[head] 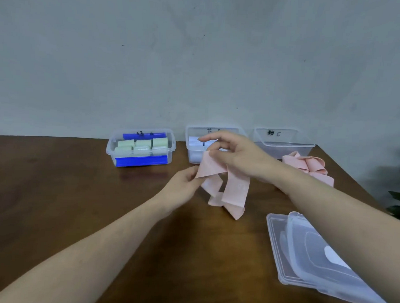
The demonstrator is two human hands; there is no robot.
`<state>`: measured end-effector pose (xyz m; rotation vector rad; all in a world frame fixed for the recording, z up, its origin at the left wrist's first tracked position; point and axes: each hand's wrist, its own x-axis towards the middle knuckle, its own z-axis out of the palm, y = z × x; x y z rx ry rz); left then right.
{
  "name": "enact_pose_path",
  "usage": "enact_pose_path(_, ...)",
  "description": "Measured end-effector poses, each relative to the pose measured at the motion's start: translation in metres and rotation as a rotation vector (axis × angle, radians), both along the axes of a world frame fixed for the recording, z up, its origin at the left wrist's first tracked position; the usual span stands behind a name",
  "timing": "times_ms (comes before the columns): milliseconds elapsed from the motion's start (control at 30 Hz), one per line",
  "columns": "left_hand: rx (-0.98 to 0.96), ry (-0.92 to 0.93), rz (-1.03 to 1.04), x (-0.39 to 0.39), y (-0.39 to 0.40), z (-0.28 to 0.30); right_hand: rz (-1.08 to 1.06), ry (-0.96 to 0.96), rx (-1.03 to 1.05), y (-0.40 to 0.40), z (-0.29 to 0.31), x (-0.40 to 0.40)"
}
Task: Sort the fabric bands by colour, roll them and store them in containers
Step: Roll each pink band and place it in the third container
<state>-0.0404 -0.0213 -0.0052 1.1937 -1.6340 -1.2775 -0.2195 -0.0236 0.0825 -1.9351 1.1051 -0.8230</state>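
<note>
We pinch a pink fabric band [225,186] with both hands: our left hand [183,185] grips its lower edge, our right hand [235,153] its top. It hangs folded above the wooden table [78,192], before the containers [140,146].

Along the back of the wooden table [55,191], passage is being blocked by three clear containers set against the wall: the left container [140,147] (filled with green rolls), the middle container [193,148], partly hidden behind the right hand [237,156], and the right container [284,141]. Access to the right container's front is being hindered by a heap of pink bands [308,166] lying just before it. The near right corner is being occupied by stacked clear lids [304,252]. Free room is being offered by the broad bare left half, and by the gap between the left and middle containers
</note>
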Motion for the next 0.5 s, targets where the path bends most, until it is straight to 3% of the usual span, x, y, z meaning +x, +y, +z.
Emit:
enact_pose_path(100, 0.031, 0.062, 0.126, 0.021, 0.004, 0.000, -0.035, 0.046, 0.031, 0.000, -0.004, 0.010)
enact_pose_path(233, -0.087, 0.082, 0.238, 0.046, 0.010, 0.005, -0.006, 0.367, 0.232, 0.005, -0.009, 0.016)
enact_pose_path(300, -0.076, 0.125, 0.291, 0.055, 0.013, 0.009, 0.006, 0.441, 0.277, 0.009, -0.016, 0.019)
enact_pose_path(500, 0.055, 0.070, 0.272, 0.072, 0.016, 0.015, -0.158, 0.285, 0.255, 0.012, -0.022, 0.016)
